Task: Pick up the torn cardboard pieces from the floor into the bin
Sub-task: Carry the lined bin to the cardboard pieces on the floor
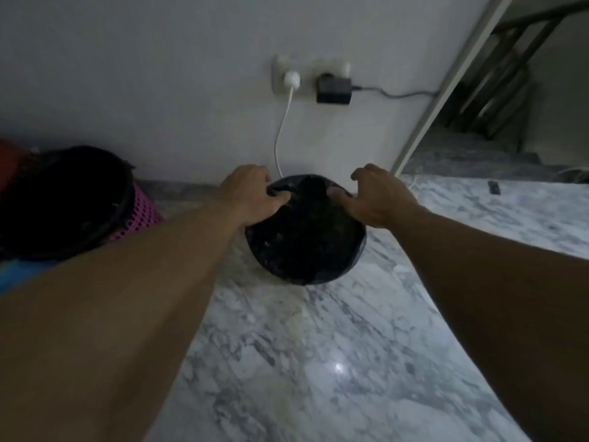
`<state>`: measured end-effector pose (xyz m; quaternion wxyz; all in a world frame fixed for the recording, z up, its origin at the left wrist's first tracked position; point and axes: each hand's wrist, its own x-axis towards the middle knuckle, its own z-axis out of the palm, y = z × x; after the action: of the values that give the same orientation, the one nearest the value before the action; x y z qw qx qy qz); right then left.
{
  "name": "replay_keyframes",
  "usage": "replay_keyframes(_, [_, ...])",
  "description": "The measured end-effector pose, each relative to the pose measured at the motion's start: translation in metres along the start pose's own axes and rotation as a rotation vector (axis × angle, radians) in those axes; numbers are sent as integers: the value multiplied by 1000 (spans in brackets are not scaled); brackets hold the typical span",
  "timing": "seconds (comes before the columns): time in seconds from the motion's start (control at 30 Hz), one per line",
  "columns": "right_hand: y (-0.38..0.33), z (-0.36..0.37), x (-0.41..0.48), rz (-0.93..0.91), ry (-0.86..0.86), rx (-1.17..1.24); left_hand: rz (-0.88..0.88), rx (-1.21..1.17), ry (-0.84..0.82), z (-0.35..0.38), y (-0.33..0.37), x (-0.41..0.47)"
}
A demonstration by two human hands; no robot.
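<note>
Head view: left hand [251, 194] fingers pinch the rim of the round black liner-covered bin [306, 237]; right hand [379, 199] fingers are spread, thumb touching the rim. No cardboard pieces visible on the grey marble floor [318, 362]. Pulling could slip the thin liner or tip the bin.

Pink basket [140, 215] left; two plugs [333, 90] in wall.

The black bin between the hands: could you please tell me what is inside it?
The black bin shows only a dark, bag-lined interior; no cardboard pieces can be made out there. The left hand grips its rim, the right hand rests on the opposite edge, covering parts of the opening.
</note>
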<state>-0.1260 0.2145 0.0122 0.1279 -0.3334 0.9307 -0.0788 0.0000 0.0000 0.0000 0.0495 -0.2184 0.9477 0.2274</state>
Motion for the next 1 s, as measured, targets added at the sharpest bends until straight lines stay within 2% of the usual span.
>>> replay_keyframes(0.23, [49, 119, 25, 72, 23, 21, -16, 27, 46, 107, -50, 16])
replay_keyframes(0.4, [73, 178, 41, 128, 51, 77, -5, 112, 171, 157, -80, 37])
replay_keyframes(0.6, [78, 222, 46, 197, 154, 220, -81, 215, 148, 196, -102, 43])
replay_keyframes(0.83, [84, 232, 47, 370, 190, 578, -338, -466, 174, 212, -113, 56])
replay_keyframes(1.0, [75, 223, 27, 476, 167, 653, -360, -607, 124, 203, -114, 47])
